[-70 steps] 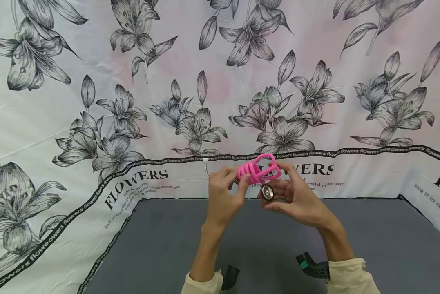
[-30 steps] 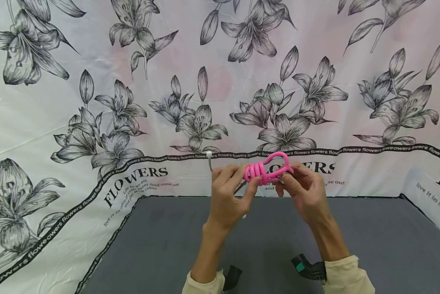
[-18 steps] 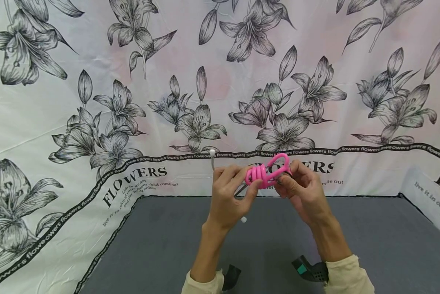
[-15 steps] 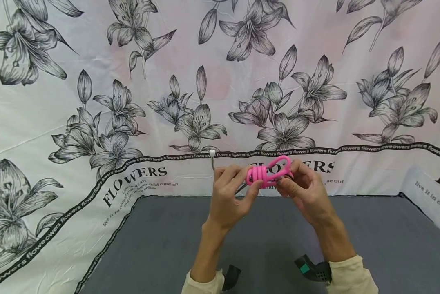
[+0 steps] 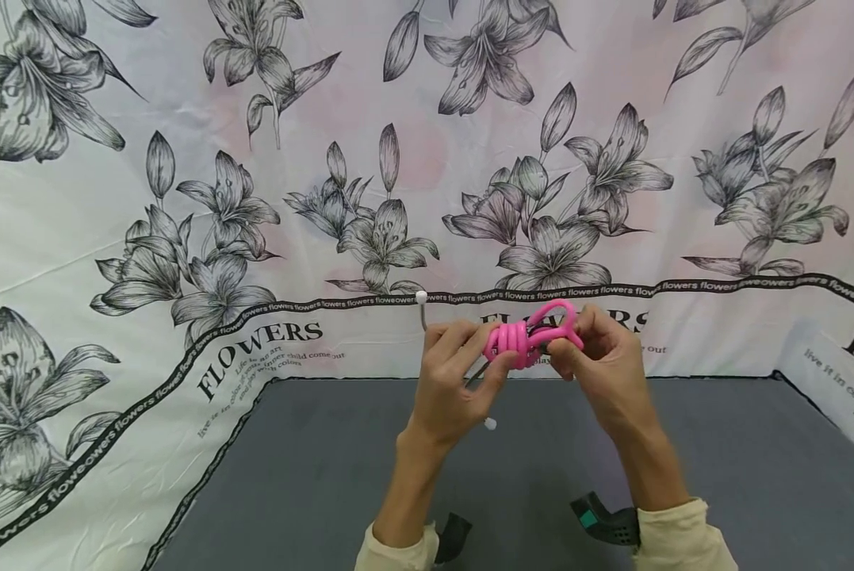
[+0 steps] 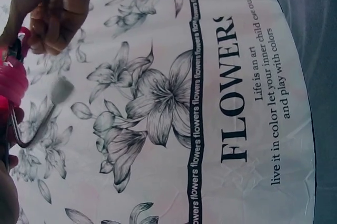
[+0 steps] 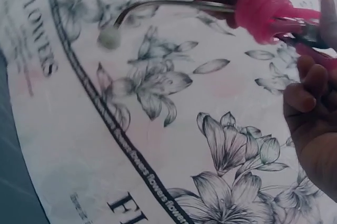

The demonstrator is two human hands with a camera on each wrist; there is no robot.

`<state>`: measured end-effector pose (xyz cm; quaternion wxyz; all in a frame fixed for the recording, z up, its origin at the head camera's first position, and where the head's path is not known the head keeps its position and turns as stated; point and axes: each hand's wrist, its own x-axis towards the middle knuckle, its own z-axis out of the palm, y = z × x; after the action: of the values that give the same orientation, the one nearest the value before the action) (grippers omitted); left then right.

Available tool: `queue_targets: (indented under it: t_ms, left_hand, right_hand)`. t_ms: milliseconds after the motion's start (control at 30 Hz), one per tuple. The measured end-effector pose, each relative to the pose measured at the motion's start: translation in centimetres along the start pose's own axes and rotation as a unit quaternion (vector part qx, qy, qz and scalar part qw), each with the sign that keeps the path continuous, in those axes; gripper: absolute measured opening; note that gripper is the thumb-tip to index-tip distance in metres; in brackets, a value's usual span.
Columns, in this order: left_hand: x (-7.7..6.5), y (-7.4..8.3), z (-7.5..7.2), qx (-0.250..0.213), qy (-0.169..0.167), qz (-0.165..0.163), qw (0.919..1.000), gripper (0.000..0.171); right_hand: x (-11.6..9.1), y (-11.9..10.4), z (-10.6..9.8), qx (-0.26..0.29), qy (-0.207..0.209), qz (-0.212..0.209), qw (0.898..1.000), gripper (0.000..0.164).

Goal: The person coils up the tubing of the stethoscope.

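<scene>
A stethoscope is held up in front of the body, its pink tubing [image 5: 515, 339] wound into a tight coil with a loop standing out to the right. My left hand [image 5: 444, 388] pinches the coil between thumb and fingers. At the loop end, my right hand [image 5: 608, 369] pinches the tubing, and its fingers hide most of the chest piece there. Bent metal ear tubes [image 7: 174, 4] run out on the left hand's side. One white ear tip [image 5: 421, 296] points up above the left hand; the other ear tip [image 5: 490, 423] hangs below it.
Below the hands lies a dark grey table surface [image 5: 312, 476]. A white cloth printed with lilies [image 5: 427, 182] covers the wall behind and drapes along the left side. Dark straps [image 5: 605, 519] sit near the cream sleeves [image 5: 687, 539].
Earlier the round chest piece showed by my right fingers; now they cover it and pinch the loop end. Both hands and the coil have drifted slightly right.
</scene>
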<state>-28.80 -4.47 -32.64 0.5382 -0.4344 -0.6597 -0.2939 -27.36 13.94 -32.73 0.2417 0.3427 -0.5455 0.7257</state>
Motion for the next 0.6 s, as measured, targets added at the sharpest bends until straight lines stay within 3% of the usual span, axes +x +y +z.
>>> queue_targets:
  t_ms: [100,200,367,600]
  left_hand:
    - [0.0,0.1,0.1,-0.001,0.005,-0.001,1.0,0.031]
    - [-0.1,0.3,0.5,0.018,0.01,-0.007,0.9998,0.031]
    - [-0.1,0.3,0.8,0.032,0.012,-0.047,0.9983,0.03]
    - [-0.3,0.0,0.4,0.034,0.019,-0.081,0.996,0.032]
  right_hand:
    - [0.1,0.5,0.7,-0.065,0.069,-0.022,0.995,0.022]
    - [0.2,0.7,1.0,-0.078,0.097,-0.039,0.991,0.02]
    - [0.4,-0.1,0.8,-0.103,0.049,-0.035,0.993,0.006]
    - [0.4,-0.6,0.7,-0.166,-0.002,-0.016,0.986,0.023]
